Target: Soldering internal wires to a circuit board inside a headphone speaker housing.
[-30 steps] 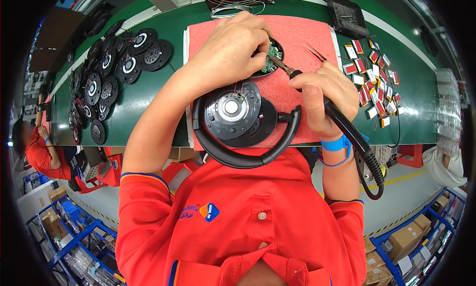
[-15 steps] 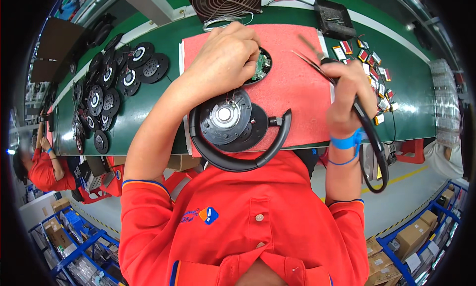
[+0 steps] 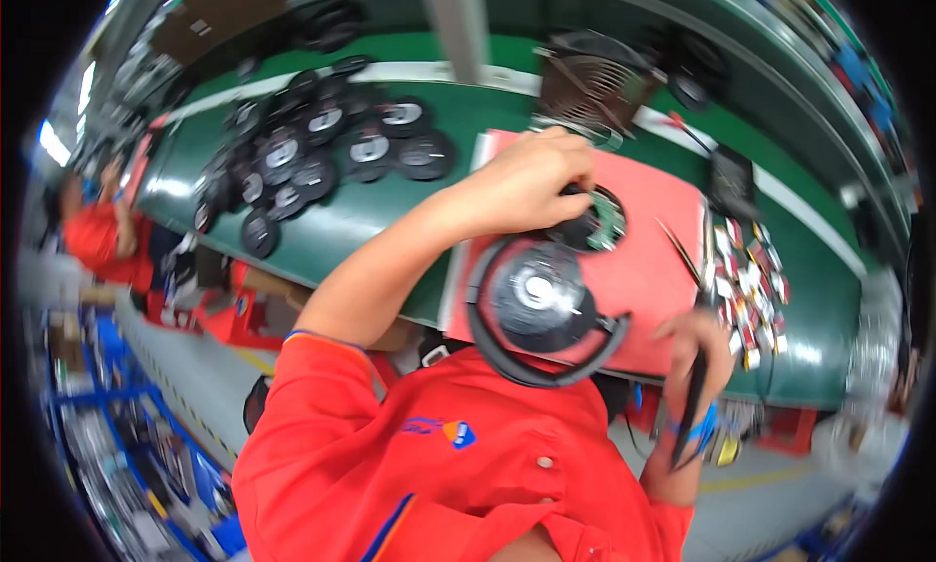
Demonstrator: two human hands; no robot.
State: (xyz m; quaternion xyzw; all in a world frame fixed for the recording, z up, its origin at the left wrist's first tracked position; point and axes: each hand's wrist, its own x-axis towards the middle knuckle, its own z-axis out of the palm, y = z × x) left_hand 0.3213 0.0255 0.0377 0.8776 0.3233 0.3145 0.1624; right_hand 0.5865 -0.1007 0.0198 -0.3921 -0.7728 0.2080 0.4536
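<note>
My left hand [image 3: 541, 180] reaches over the far part of the pink mat [image 3: 651, 313], its fingers closed on the rim of a round black ear cup [image 3: 591, 238]. A green circuit board [image 3: 610, 221] shows inside that cup. Nearer me lies the other headphone part, a black disc with a silver centre [image 3: 539, 291], ringed by the curved black headband [image 3: 517, 365]. At the mat's right edge my right hand [image 3: 700, 352] is closed around a soldering iron with a black cable [image 3: 694, 406]. Slim metal tweezers [image 3: 680, 250] point away from that hand; blur hides their grip.
Many black speaker discs [image 3: 292, 162] are heaped on the green table at left. Small wired battery packs [image 3: 749, 294] lie at right, near a black tray [image 3: 731, 180]. A fan with a wire guard [image 3: 593, 89] stands behind the mat. Another person in red [image 3: 107, 240] sits far left.
The whole view has swung, shifting the table and mat rightward and down in the picture. My right hand has drawn back toward the mat's near right edge. My left hand stays at the ear cup.
</note>
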